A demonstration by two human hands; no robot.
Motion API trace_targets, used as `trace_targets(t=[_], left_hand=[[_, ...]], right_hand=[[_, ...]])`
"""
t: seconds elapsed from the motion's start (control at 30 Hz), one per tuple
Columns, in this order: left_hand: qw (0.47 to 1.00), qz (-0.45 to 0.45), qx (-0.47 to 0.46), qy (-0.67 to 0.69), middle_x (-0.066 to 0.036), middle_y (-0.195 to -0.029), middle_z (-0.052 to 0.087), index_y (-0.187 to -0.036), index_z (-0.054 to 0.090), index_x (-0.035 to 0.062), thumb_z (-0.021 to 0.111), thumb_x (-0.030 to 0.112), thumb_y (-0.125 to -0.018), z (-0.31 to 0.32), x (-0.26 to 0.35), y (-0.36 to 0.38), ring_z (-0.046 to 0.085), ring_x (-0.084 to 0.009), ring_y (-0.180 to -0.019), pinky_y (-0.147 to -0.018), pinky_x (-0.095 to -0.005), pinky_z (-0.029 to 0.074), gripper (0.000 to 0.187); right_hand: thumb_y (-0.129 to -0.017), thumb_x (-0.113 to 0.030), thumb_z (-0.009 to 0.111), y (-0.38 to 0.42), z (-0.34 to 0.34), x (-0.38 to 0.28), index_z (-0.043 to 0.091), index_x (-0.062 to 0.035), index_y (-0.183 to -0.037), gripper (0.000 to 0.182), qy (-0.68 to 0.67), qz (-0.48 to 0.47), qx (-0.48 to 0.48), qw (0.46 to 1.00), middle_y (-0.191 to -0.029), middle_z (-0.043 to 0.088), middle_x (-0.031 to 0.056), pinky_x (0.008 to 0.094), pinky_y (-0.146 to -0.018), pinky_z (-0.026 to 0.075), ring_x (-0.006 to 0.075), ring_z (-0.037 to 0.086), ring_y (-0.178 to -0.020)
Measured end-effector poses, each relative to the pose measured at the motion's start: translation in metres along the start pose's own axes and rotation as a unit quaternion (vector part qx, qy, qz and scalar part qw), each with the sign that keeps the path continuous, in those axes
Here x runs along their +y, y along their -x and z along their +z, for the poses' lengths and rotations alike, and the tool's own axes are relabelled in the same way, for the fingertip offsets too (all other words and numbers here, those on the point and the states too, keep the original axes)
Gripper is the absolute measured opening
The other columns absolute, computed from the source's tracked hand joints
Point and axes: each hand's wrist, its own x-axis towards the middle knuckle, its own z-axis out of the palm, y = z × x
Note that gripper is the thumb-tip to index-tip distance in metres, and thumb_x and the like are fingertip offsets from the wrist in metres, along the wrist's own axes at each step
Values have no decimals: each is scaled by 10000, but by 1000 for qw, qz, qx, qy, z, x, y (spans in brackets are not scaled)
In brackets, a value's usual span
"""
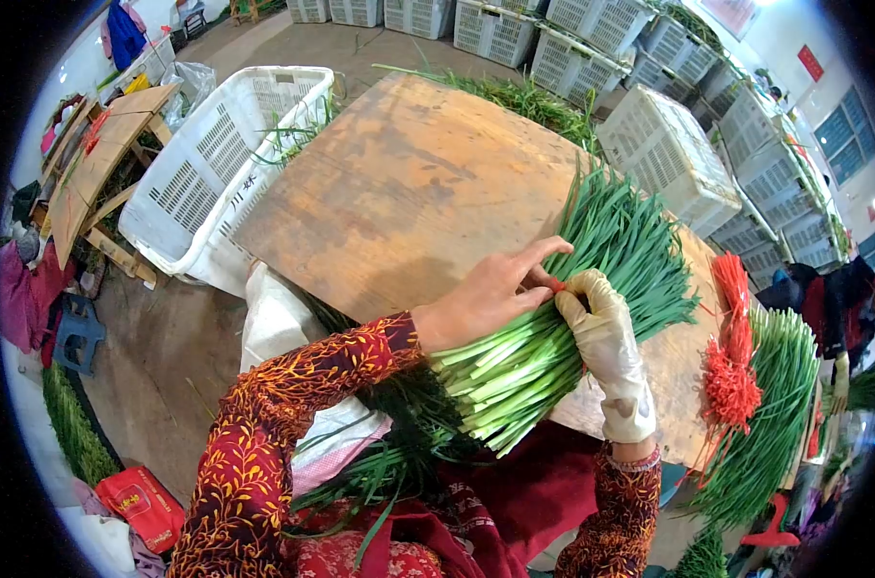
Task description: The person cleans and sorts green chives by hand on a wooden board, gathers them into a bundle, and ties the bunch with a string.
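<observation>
A thick bunch of garlic chives (pixel 630 255) lies across the near right part of the wooden board, its pale cut stems (pixel 510 385) pointing toward me. My bare left hand (pixel 490 299) rests over the bunch, thumb and fingers pinched at a red tie (pixel 551 283) around its middle. Against the same spot, my right hand (pixel 606 332), in a whitish glove, has its thumb and fingers closed on the tie too. Most of the tie is hidden by the fingers. To the right hangs a bundle of red ties (pixel 729 356), beside another bunch of chives (pixel 770 414).
The wooden board (pixel 399 183) fills the middle. A white plastic crate (pixel 201 231) stands at its left, and stacked crates (pixel 669 154) line the back. Loose greens (pixel 524 101) lie behind the board. A blue stool (pixel 78 332) and red bag (pixel 141 508) are at left.
</observation>
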Motion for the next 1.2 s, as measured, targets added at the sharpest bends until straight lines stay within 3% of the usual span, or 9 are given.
trace_targets(t=[0.2, 0.4, 0.67, 0.8, 0.87, 0.93, 1.0, 1.1, 1.2], left_hand=[[997, -71, 6, 37, -130, -847, 639, -1018, 563, 15, 551, 132, -826, -4, -8, 1, 620, -224, -800, -721, -312, 469, 226], [999, -31, -33, 30, -71, -842, 650, -953, 589, 36, 581, 163, -822, -9, -14, -9, 610, -123, -793, -700, -263, 473, 183], [970, 121, -81, -194, -124, -760, 594, -885, 553, 38, 562, 120, -800, -11, -2, -15, 598, -286, -731, -631, -337, 482, 118], [955, 126, -91, -254, -95, -811, 592, -848, 545, 47, 566, 116, -783, -10, 14, -15, 598, -262, -719, -612, -337, 486, 97], [911, 227, -44, -343, -49, -893, 571, -796, 532, 59, 573, 105, -756, -10, 22, -18, 597, -226, -708, -591, -323, 491, 74], [904, 242, -31, -350, -32, -922, 557, -786, 523, 62, 579, 107, -744, -9, 24, -24, 598, -214, -711, -587, -317, 493, 83], [899, 255, -19, -356, -14, -952, 543, -776, 515, 66, 585, 109, -732, -10, 23, -28, 599, -201, -714, -583, -312, 495, 94], [886, 251, -8, -390, -19, -950, 535, -805, 512, 57, 582, 98, -737, -20, 31, -38, 596, -216, -699, -586, -315, 494, 106], [925, 157, -20, -345, -32, -968, 533, -796, 511, 38, 563, 84, -750, -41, 32, -49, 590, -233, -684, -588, -325, 485, 84]], right_hand=[[-750, -41, 606, -2, 0, 0, 528, 7, -756, 92, 20, -23, -8, 1000, -676, 495, 120, 315, -578, 407, 238, 494, -613], [-751, -31, 604, 1, -2, 1, 526, 7, -760, 88, 11, -24, -6, 1000, -683, 496, 122, 315, -585, 410, 245, 496, -617], [-743, -22, 606, 3, -4, 5, 529, 7, -768, 86, 33, -46, -3, 998, -721, 522, 148, 336, -618, 424, 300, 530, -680], [-725, -36, 634, 6, -7, 6, 529, -3, -783, 124, -1, -46, -1, 999, -723, 527, 125, 332, -611, 425, 288, 530, -668], [-709, -50, 651, 4, -8, 3, 536, -11, -802, 153, -8, -38, 6, 999, -755, 538, 104, 338, -661, 433, 285, 536, -732], [-695, -70, 662, -2, -9, -3, 562, -22, -852, 192, 118, -170, 111, 972, -815, 562, 97, 335, -733, 436, 284, 536, -835], [-689, -117, 670, -15, -19, -6, 597, -48, -949, 278, 143, -157, 82, 974, -901, 594, 101, 359, -863, 386, 270, 526, -951], [-721, -183, 661, -32, -26, 8, 619, -75, -1020, 320, 54, -102, -152, 982, -983, 618, 94, 407, -976, 257, 228, 536, -1011], [-744, -224, 651, -48, -27, -1, 630, -75, -969, 271, -68, -65, -140, 986, -972, 622, 84, 434, -958, 281, 217, 547, -966]])
